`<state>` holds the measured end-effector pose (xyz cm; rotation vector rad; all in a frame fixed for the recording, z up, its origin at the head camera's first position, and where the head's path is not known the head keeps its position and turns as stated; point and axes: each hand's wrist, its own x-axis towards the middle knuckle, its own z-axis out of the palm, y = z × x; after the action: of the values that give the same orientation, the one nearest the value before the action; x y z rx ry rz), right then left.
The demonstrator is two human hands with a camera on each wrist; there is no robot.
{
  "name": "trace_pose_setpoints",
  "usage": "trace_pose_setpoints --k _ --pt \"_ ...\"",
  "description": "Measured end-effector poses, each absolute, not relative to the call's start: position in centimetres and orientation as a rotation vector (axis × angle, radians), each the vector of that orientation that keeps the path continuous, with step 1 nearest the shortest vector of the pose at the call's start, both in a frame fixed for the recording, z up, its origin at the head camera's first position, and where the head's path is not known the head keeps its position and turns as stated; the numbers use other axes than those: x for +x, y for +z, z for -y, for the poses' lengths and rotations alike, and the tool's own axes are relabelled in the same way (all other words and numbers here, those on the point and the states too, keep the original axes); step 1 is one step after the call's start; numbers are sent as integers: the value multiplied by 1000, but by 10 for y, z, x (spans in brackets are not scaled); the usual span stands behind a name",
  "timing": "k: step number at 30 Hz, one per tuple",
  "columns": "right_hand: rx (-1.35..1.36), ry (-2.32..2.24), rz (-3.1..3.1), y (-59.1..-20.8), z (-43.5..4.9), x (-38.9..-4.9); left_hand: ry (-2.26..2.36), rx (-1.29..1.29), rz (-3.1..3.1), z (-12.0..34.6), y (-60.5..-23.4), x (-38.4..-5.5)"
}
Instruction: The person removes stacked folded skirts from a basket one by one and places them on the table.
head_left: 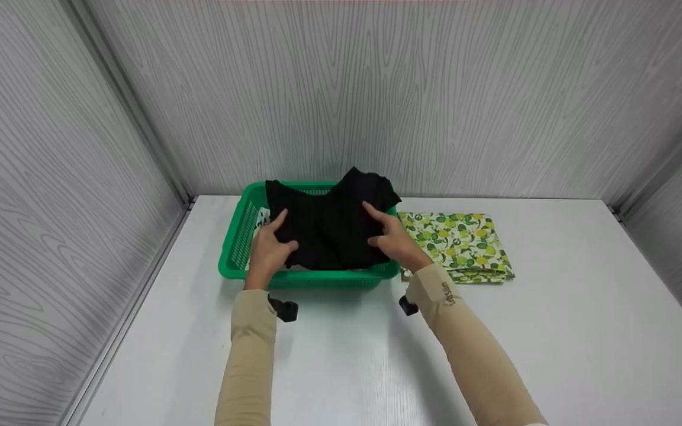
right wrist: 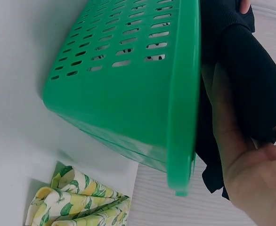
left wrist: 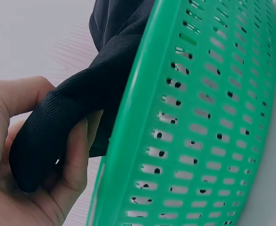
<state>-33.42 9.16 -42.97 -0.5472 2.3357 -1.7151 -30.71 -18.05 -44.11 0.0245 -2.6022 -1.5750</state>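
The head view alone shows the whole piece of black, fabric-like cloth [head_left: 332,228], spread at the centre of the frame over a green, rectangular, slotted plastic basket [head_left: 323,279] and covering most of its opening. There the left hand [head_left: 269,251] and right hand [head_left: 399,241] are at the cloth's two sides, but how the fingers close is clearer from the wrists. The left wrist view shows thumb and fingers wrapped round a thick black fold at left of frame; the right wrist view shows the right hand clamped on another fold at right of frame.

Inside the basket, a white material with black marks [head_left: 262,219] peeks out left of the cloth in the head view; both wrist views show white and black through the slots. Whether the black cloth rests on it cannot be told. A folded white fabric with yellow-and-green fruit print [head_left: 456,245] lies right of centre in the head view, at lower left in the right wrist view.
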Motion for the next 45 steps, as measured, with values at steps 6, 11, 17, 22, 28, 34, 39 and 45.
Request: trace_pose_setpoints --k 6,11,17,22,28,34,39,45 --pt "-530 -1726 -2343 -427 -100 -330 -1605 1 2574 173 -438 -305" --pt "-513 -1737 -2331 -423 -106 -327 -1584 -51 2548 168 -438 -302" --pt "-537 -1763 -2332 -423 -111 -326 -1591 -50 2546 164 -437 -304" --pt "-542 -1772 -2342 -422 -118 -325 -1616 -34 2542 157 -435 -306" --pt "-536 -1800 -2319 -422 -131 -320 -1662 -47 2524 147 -434 -304" --pt "-554 -1812 -2330 -424 -141 -313 -1720 -61 2507 139 -436 -299" --pt "-548 -1822 -2361 -420 -148 -309 -1735 -127 2471 134 -432 -297" --pt "-576 -1856 -2368 -420 -160 -302 -1734 -173 2446 123 -428 -293"
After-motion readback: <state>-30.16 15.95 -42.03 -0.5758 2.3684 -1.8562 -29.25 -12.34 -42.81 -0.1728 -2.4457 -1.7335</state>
